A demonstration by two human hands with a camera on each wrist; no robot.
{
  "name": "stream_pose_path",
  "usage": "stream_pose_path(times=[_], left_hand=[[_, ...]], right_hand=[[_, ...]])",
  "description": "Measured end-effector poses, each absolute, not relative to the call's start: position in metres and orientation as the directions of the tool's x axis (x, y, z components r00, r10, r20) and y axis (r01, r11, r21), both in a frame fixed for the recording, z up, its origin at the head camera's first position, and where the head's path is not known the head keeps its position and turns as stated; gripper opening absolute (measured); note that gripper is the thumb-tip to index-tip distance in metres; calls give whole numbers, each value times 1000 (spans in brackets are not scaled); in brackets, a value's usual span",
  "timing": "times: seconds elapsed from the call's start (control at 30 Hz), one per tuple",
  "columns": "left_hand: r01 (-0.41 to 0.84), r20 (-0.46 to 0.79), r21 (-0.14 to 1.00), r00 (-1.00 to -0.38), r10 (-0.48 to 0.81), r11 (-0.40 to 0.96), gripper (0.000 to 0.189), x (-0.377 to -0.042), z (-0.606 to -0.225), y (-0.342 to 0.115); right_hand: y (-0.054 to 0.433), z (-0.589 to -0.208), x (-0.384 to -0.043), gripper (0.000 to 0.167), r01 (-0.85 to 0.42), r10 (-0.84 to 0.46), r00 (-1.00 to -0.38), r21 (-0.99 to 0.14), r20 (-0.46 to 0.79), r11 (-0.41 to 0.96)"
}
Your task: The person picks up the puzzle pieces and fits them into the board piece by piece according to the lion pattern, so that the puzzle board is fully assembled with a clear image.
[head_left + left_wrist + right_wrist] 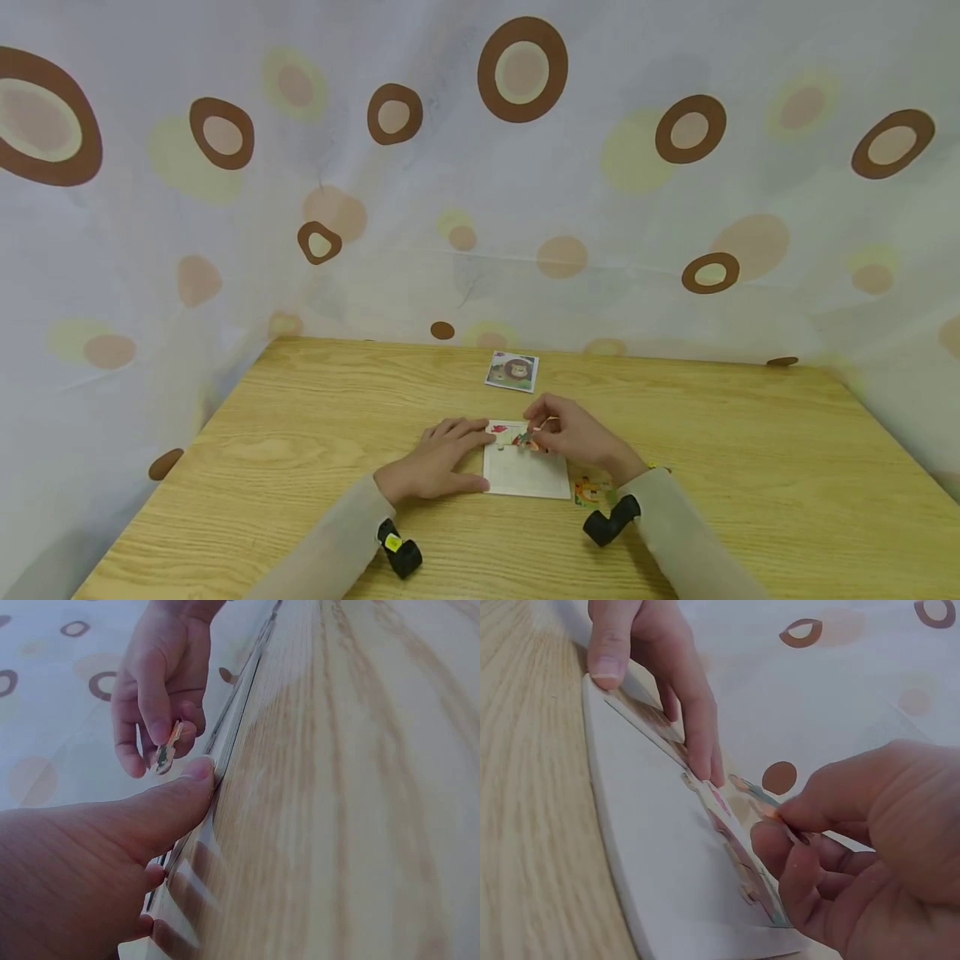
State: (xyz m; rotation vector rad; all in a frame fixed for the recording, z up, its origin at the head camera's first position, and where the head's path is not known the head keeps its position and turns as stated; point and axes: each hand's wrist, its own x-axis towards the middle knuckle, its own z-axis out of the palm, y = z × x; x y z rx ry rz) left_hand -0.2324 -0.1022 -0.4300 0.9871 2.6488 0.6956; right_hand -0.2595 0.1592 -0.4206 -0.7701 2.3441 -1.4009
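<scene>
A white puzzle board [525, 477] lies flat on the wooden table, with a row of joined puzzle pieces [739, 859] along its far edge. My left hand [442, 462] rests at the board's left side, fingers stretched out, thumb at the near left corner and fingertips near the fitted row. Over the far right part of the board, my right hand [576, 433] pinches a small colourful puzzle piece [763, 801] between thumb and fingers. That piece is held tilted, close above the row, its printed face partly hidden by the fingers.
Behind the board lies a square picture card [512, 372] with a lion on it. Loose puzzle pieces [588, 492] lie right of the board, partly under my right wrist. A patterned curtain [480, 208] hangs behind the table [315, 417].
</scene>
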Motion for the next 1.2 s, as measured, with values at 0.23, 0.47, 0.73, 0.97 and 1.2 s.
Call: stream_pose_path(times=[0.23, 0.47, 0.73, 0.97, 1.2], left_hand=[[555, -31, 510, -752, 658, 658, 62, -232, -433, -103], [554, -33, 521, -747, 664, 650, 62, -229, -435, -104], [566, -24, 510, -744, 668, 648, 63, -231, -433, -103], [572, -25, 504, -739, 673, 647, 62, -231, -433, -102], [576, -21, 495, -740, 672, 651, 63, -231, -433, -101]], right_hand=[[147, -425, -259, 19, -370, -597, -801, -811, 31, 454], [132, -427, -250, 18, -444, -603, -796, -735, 60, 512], [121, -426, -245, 17, -579, -610, -772, -594, 177, 559], [119, -424, -240, 12, -595, -610, -768, -569, 195, 567], [119, -426, -241, 7, -599, -617, -764, -565, 190, 567]])
